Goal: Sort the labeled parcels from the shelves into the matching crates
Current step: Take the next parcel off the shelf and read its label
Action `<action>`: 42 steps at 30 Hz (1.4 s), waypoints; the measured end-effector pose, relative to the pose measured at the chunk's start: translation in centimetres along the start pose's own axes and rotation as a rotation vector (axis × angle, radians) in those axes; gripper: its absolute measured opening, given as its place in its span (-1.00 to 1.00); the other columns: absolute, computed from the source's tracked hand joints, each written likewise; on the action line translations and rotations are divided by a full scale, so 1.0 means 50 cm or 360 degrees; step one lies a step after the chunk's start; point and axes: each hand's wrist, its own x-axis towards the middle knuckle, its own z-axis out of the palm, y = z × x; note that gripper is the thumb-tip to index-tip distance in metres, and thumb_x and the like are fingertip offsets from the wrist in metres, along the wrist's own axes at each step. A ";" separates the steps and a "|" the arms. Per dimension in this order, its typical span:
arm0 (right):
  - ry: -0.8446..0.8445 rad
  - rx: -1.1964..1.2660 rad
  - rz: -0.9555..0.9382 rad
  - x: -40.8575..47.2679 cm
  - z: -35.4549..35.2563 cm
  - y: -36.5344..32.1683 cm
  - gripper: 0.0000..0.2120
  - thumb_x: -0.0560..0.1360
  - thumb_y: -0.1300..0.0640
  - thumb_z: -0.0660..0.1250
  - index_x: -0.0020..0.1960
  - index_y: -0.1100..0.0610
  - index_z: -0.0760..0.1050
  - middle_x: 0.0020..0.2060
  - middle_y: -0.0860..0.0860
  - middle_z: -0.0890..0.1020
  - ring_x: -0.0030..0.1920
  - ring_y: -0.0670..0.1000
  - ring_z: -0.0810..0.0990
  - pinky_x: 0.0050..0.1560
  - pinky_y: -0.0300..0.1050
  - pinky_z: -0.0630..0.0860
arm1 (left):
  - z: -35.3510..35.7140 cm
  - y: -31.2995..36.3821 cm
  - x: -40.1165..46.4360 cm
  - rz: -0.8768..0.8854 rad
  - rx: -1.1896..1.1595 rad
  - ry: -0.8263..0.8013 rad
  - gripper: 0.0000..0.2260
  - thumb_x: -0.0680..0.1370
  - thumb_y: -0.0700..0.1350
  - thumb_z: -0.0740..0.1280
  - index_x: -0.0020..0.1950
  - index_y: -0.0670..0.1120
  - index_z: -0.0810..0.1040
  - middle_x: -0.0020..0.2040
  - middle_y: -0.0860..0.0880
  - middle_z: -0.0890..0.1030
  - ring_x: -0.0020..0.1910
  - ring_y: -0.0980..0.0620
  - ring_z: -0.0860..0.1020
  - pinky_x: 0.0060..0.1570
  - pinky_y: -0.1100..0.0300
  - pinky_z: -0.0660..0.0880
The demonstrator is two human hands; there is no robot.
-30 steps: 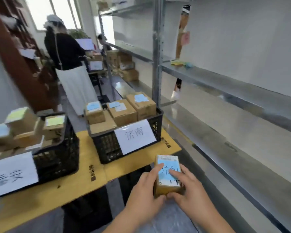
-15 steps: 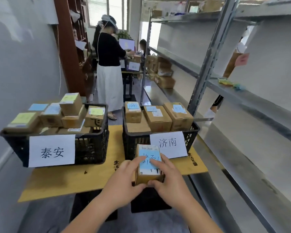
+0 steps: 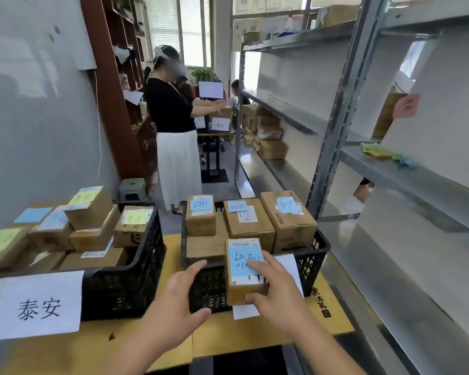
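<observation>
My right hand's fingers (image 3: pixel 257 266) lie across the blue label on top of a small cardboard parcel (image 3: pixel 244 274), and the thumb curls under its near end, so the right hand (image 3: pixel 278 293) grips the parcel. The left hand (image 3: pixel 179 307) is just beside the parcel on its left, fingers loosely spread and relaxed, holding nothing; I cannot tell whether its fingertips brush the box.

The parcel is held in the air at the front wall of the right-hand black crate (image 3: pixel 309 263), partly hiding that crate's white paper sign (image 3: pixel 290 269). Inside this crate stand three brown boxes (image 3: pixel 249 223) with blue handwritten labels.

To the left, apart from it, is a second black crate (image 3: pixel 136 280) with a white sign (image 3: pixel 38 304) reading 泰安. It is heaped with small boxes (image 3: pixel 90 212) bearing yellow and blue notes.

Both crates sit on a yellow-brown tabletop (image 3: pixel 228 336). Along my right runs grey metal shelving (image 3: pixel 390 171); farther down it are stacked cartons (image 3: pixel 268 136). Ahead in the aisle stands another person (image 3: pixel 173 131) in a black top and white skirt, arms reaching toward a desk with a monitor (image 3: pixel 211 89).
</observation>
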 end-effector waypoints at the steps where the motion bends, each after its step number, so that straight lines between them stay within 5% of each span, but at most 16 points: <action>1: -0.0013 -0.0002 -0.0004 0.030 -0.016 0.012 -0.35 0.49 0.21 0.52 0.47 -0.19 0.41 0.49 -0.36 0.14 0.44 -0.24 0.29 0.32 -0.36 0.43 | 0.003 0.003 0.025 -0.0014 0.0029 0.0017 -0.19 0.49 0.14 0.47 0.46 0.51 -0.05 0.37 0.27 0.29 0.11 0.22 0.47 0.03 0.25 0.54; 7: -0.0084 0.0039 0.0009 0.201 -0.075 0.057 -0.36 0.48 0.33 0.50 0.48 -0.04 0.44 0.47 -0.24 0.20 0.24 -0.24 0.39 -0.11 -0.60 0.41 | 0.022 -0.018 0.140 -0.0133 0.0238 0.0103 -0.20 0.50 0.16 0.44 0.51 0.42 -0.06 0.42 0.19 0.30 0.22 0.19 0.46 0.05 0.28 0.52; 15: -0.0077 -0.0001 0.0060 0.410 -0.066 0.080 -0.36 0.46 0.29 0.53 0.47 -0.04 0.44 0.42 -0.23 0.25 0.32 -0.24 0.25 -0.04 -0.75 0.17 | 0.020 -0.098 0.287 -0.0238 0.0325 0.0139 -0.23 0.50 0.18 0.43 0.53 0.38 0.01 0.47 0.09 0.29 0.36 0.07 0.40 0.20 0.17 0.52; 17: -0.0048 -0.0024 0.0105 0.457 -0.051 0.085 -0.35 0.45 0.27 0.54 0.46 -0.07 0.44 0.49 -0.18 0.29 0.35 -0.21 0.30 0.10 -0.64 0.22 | 0.021 -0.116 0.334 -0.0262 0.0342 0.0121 -0.24 0.50 0.17 0.43 0.53 0.37 0.01 0.51 0.03 0.26 0.43 -0.02 0.35 0.30 0.06 0.49; 21: -0.0037 -0.0068 0.0187 0.541 -0.032 0.083 -0.35 0.46 0.28 0.53 0.45 -0.11 0.43 0.51 -0.17 0.29 0.30 -0.24 0.27 -0.09 -0.67 0.27 | 0.017 -0.138 0.448 -0.0274 0.0399 0.0116 -0.23 0.49 0.18 0.42 0.55 0.33 0.02 0.53 -0.08 0.24 0.46 -0.12 0.32 0.41 -0.04 0.38; 25: 0.0010 -0.0158 0.0229 0.617 -0.024 0.083 -0.34 0.44 0.28 0.55 0.42 -0.14 0.45 0.50 -0.20 0.29 0.41 -0.15 0.36 0.19 -0.46 0.34 | 0.018 -0.165 0.565 -0.0300 0.0547 0.0125 -0.19 0.50 0.26 0.36 0.57 0.33 -0.10 0.58 -0.21 0.15 0.51 -0.22 0.22 0.49 -0.11 0.24; 28: 0.0029 -0.0194 0.0238 0.658 -0.020 0.096 -0.35 0.41 0.32 0.55 0.40 -0.09 0.48 0.50 -0.18 0.32 0.34 -0.19 0.38 0.05 -0.62 0.32 | 0.030 -0.185 0.626 -0.0331 0.0646 0.0084 -0.18 0.52 0.33 0.30 0.57 0.35 -0.21 0.59 -0.26 0.09 0.55 -0.26 0.14 0.52 -0.14 0.11; 33: 0.0026 -0.0190 0.0222 0.683 -0.019 0.101 -0.34 0.40 0.31 0.56 0.37 -0.16 0.47 0.47 -0.27 0.29 0.33 -0.22 0.42 0.15 -0.43 0.50 | 0.053 -0.204 0.667 -0.0319 0.0648 0.0024 -0.26 0.51 0.42 0.20 0.58 0.37 -0.11 0.54 -0.16 0.22 0.52 -0.15 0.20 0.53 -0.17 0.07; 38: -0.0065 -0.0203 0.0175 0.676 -0.032 0.124 -0.35 0.45 0.38 0.50 0.32 -0.19 0.42 0.32 -0.36 0.27 0.18 -0.59 0.29 0.01 -0.67 0.30 | 0.052 -0.208 0.655 -0.0243 0.0585 0.0006 -0.30 0.49 0.44 0.20 0.57 0.39 -0.01 0.55 -0.07 0.23 0.52 -0.08 0.22 0.52 -0.11 0.12; 42: -0.0074 -0.0245 0.0178 0.677 -0.050 0.139 -0.38 0.47 0.32 0.49 0.42 -0.11 0.42 0.34 -0.32 0.23 0.25 -0.32 0.30 -0.02 -0.75 0.16 | 0.043 -0.195 0.652 -0.0278 0.0572 -0.0010 -0.31 0.49 0.42 0.24 0.57 0.39 0.04 0.56 -0.05 0.23 0.49 -0.11 0.25 0.50 -0.09 0.15</action>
